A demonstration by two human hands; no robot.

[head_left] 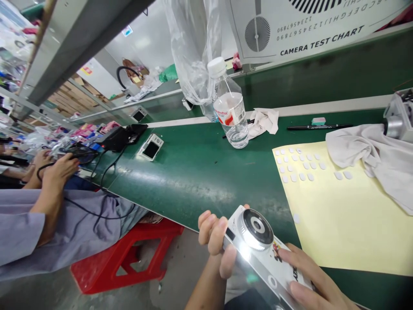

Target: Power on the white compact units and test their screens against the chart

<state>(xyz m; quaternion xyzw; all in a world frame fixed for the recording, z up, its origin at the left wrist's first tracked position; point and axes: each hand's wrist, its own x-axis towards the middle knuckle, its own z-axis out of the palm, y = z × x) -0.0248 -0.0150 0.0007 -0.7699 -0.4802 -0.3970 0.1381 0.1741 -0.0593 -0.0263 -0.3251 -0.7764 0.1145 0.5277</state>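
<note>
A white compact digital camera (pixel 254 234) is gripped by both hands above the near edge of the green counter (pixel 180 185), with its lens turned up toward the head view. The left hand (pixel 213 237) is closed around one end of the camera, with its fingers curled over the body. The right hand (pixel 311 275) is wrapped across the front, just beside a cartoon sticker (pixel 277 252). Just beyond the right hand lies a pale yellow backing sheet (pixel 335 241), dotted with small round white pads (pixel 301 165), probably adhesive ones. A grey cloth (pixel 371 159) is bunched over its far corner. Further back, a capped clear plastic water bottle (pixel 230 103) stands on the counter, with water seen in its lower part only. A crumpled white wipe (pixel 264 120) is placed beside it, and a black marker (pixel 319 127) is laid along the counter. A similar camera (pixel 151 147) is laid to the left. At far left, a co-worker's hand (pixel 60 170) is seen among black cables (pixel 97 211), above a red plastic stool (pixel 125 258).
</note>
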